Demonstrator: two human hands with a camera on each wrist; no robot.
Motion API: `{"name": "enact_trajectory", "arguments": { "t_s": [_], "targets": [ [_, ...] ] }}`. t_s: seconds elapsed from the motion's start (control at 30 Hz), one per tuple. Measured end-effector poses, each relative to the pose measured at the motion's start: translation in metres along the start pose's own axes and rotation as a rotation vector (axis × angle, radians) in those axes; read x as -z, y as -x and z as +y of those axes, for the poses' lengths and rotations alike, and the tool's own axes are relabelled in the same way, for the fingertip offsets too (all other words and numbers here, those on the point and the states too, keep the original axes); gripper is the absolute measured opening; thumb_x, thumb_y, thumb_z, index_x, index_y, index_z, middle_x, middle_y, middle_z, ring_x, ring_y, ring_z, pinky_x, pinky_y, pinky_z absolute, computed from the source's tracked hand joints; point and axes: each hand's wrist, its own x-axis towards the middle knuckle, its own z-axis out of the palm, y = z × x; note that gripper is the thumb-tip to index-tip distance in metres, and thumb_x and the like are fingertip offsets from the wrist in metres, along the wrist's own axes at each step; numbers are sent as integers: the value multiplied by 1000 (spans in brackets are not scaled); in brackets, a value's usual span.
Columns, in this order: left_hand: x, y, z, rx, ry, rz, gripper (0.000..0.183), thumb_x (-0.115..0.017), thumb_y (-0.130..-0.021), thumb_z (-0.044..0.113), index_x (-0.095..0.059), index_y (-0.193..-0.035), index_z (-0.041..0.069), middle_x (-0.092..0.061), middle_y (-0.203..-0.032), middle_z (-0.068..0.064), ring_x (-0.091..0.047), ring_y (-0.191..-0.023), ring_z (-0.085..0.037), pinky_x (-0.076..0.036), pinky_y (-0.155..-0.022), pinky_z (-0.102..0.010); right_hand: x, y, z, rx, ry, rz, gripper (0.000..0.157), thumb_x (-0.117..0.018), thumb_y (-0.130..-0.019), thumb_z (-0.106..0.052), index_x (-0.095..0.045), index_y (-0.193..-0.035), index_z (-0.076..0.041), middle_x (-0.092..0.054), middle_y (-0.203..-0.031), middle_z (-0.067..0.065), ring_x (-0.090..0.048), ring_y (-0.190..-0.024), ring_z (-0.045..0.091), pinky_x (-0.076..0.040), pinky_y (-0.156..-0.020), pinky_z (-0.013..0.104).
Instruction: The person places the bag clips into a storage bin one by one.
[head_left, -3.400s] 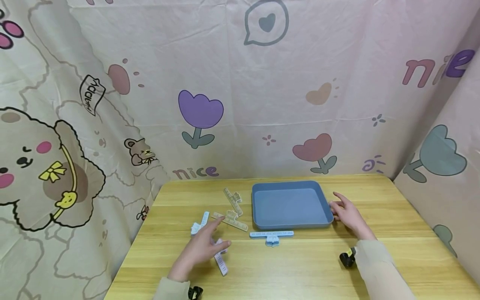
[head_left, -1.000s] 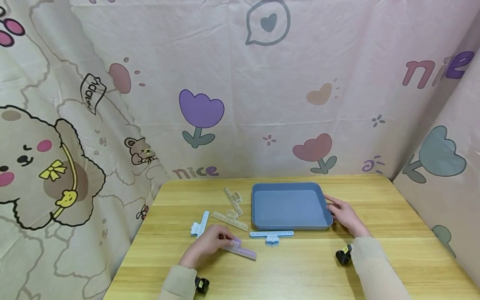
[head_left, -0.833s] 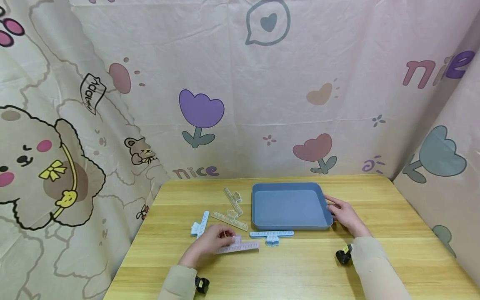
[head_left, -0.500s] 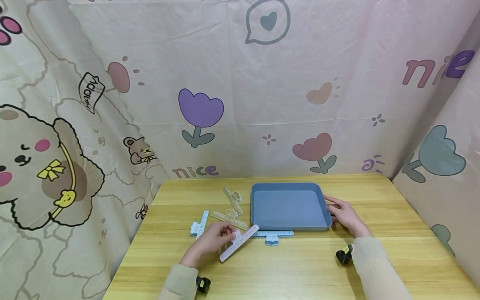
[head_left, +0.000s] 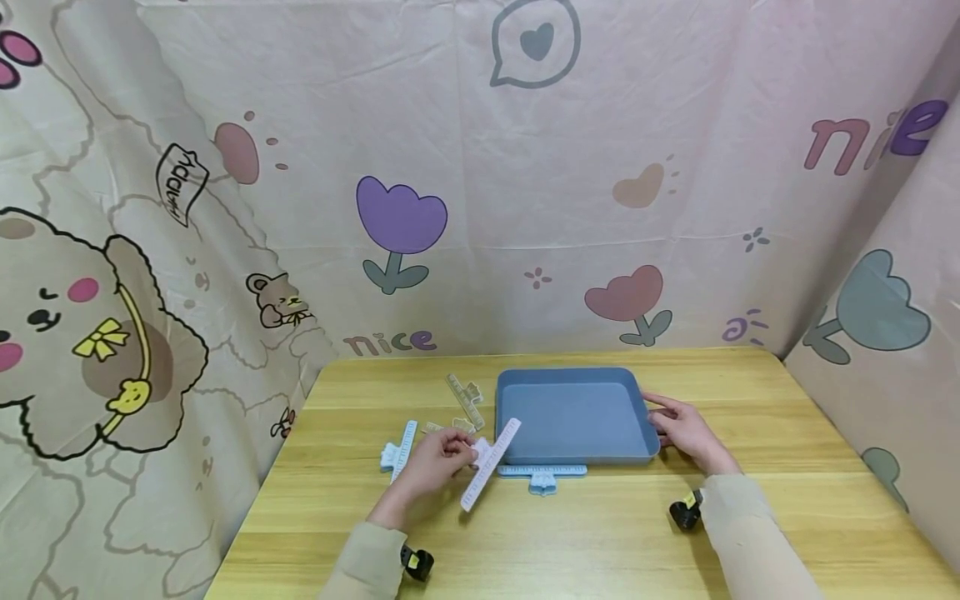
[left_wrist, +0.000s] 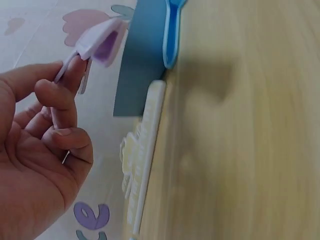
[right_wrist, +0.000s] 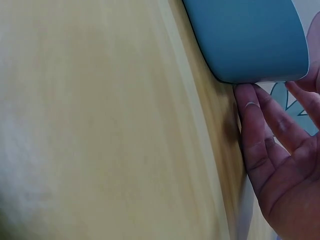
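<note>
The left hand [head_left: 431,463] covers most of a cream ruler clip [head_left: 459,427] at its twelve o'clock, and clip markings are too small to read.

This looks like a small makeshift recording corner in a home rather than a workshop or lab — a light wooden table [head_left: 600,533] is hemmed in on three sides by pale pink cartoon-printed fabric sheets [head_left: 525,192] showing bears, tulips, hearts and the word "nice", hung as a backdrop.
</note>
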Motion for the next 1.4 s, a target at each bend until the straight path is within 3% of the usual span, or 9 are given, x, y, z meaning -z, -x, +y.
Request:
{"name": "enact_trajectory", "arguments": {
  "t_s": [0.17,0.33,0.43,0.63,0.77,1.23,1.4],
  "targets": [
    [-9,-10,9,21,74,43,19,-68,-91,8,-64,-107,-1,-68,-79,-16,-55,-61,-17,-44,-52,-22,-2,0,-1,9,5,-9,52,-49,-98,-2,-36,-148,4,-57,-122,34,-67,-83,24,-57,-64,35],
    [-17,-22,16,38,156,89,24,-68,-90,5,-63,-112,-2,-66,-77,-25,-56,-57,-24,-49,-53,-31,-5,-2,0,19,19,-5,52,-51,-96,-1,-38,-146,6,-60,-116,32,-65,-79,24,-56,-62,34],
    [-21,-29,19,68,215,107,27,-67,-91,5,-63,-116,-2,-69,-80,-23,-55,-57,-22,-50,-56,-35,-6,-3,1,26,20,-3,51,-51,-96,-1,-38,-145,7,-61,-114,32,-64,-78,22,-56,-61,34],
    [-30,-44,23,138,291,139,32,-67,-91,6,-62,-120,-3,-72,-81,-14,-54,-55,-13,-44,-53,-26,-6,-2,1,31,20,4,51,-51,-96,-1,-39,-145,7,-62,-113,30,-65,-78,21,-56,-62,33],
    [-38,-52,25,178,319,163,34,-68,-90,6,-62,-121,-4,-72,-82,-12,-55,-55,-12,-47,-56,-27,-7,-2,1,34,20,-4,51,-51,-97,-3,-38,-145,7,-61,-115,31,-65,-80,21,-56,-64,33],
    [-65,-70,33,174,352,184,31,-66,-90,3,-62,-120,-6,-72,-84,-15,-56,-54,-13,-50,-60,-34,-6,1,-1,-9,-13,-4,52,-54,-100,-7,-37,-148,3,-56,-124,34,-67,-89,26,-57,-69,35],
    [-73,-75,33,205,384,197,30,-66,-90,6,-63,-119,-3,-73,-83,-12,-57,-55,-13,-53,-66,-39,-10,4,-4,-25,3,20,50,-54,-100,-7,-39,-146,4,-56,-123,34,-67,-90,25,-57,-69,34]
  ]
}}
